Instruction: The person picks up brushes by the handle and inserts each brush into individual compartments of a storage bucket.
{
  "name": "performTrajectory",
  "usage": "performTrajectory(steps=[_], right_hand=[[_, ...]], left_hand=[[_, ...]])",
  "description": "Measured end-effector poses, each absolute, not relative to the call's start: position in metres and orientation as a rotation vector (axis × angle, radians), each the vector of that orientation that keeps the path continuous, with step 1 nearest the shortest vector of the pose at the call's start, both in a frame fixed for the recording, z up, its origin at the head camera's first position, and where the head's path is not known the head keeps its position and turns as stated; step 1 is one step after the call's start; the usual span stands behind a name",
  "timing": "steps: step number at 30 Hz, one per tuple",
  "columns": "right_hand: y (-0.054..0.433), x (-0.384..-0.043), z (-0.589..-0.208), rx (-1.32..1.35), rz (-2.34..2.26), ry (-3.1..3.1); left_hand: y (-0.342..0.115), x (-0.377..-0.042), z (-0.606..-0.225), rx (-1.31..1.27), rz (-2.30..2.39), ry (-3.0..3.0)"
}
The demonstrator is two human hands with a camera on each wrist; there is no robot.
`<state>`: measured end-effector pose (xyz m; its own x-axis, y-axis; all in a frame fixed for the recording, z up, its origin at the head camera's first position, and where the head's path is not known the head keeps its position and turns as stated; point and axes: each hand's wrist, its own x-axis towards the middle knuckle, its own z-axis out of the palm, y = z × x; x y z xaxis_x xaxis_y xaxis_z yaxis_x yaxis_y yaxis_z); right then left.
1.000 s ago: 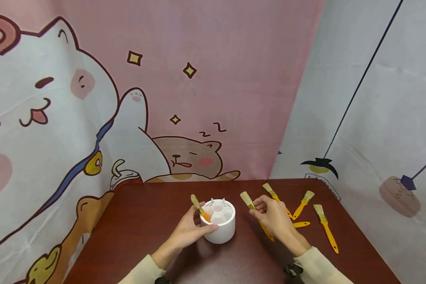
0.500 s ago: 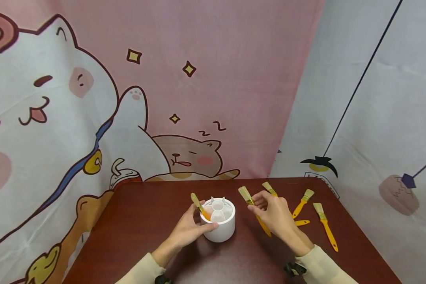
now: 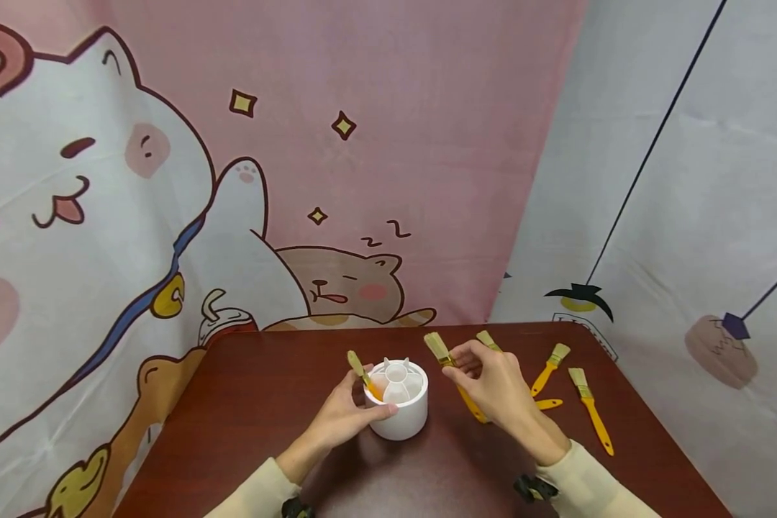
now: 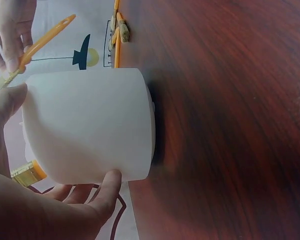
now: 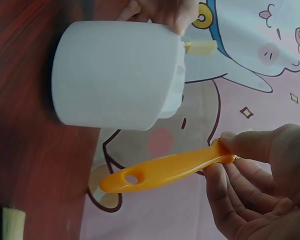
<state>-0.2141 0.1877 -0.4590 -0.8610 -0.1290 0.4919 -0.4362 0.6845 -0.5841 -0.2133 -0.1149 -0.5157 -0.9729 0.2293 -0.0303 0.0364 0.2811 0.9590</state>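
Note:
A round white pen holder (image 3: 398,417) with divided compartments and two small pointed ears stands upright on the table. My left hand (image 3: 339,421) grips its left side, the thumb near the front rim and the other fingers round the wall. Inside a left compartment leans one paintbrush (image 3: 357,365), bristles up. To the right of the holder, my right hand (image 3: 495,381) pinches a second paintbrush (image 5: 165,170) near its metal band. That brush is raised off the table and tilted, bristles up and yellow handle down, as the right wrist view shows.
Several more yellow-handled paintbrushes lie on the dark red wooden table (image 3: 265,403) to the right, including a brush (image 3: 592,414) near the right edge and another brush (image 3: 549,370) farther back. Some are partly behind my right hand. A cartoon-printed cloth (image 3: 453,144) hangs behind the table.
My right hand has lifted the paintbrush slightly and shifted it a little left, nearer the holder. My left hand and the holder have stayed in place.

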Motion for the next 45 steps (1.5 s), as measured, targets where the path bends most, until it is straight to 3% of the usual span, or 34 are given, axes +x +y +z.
performTrajectory(steps=[19,45], right_hand=[[0.165,-0.203,-0.428,0.601,1.095,-2.317],[0.143,-0.199,-0.416,0.72,1.218,-2.106]], left_hand=[[-0.117,-0.214,-0.517,0.238,1.707,2.424],[-0.115,-0.213,-0.517,0.236,1.722,2.417]])
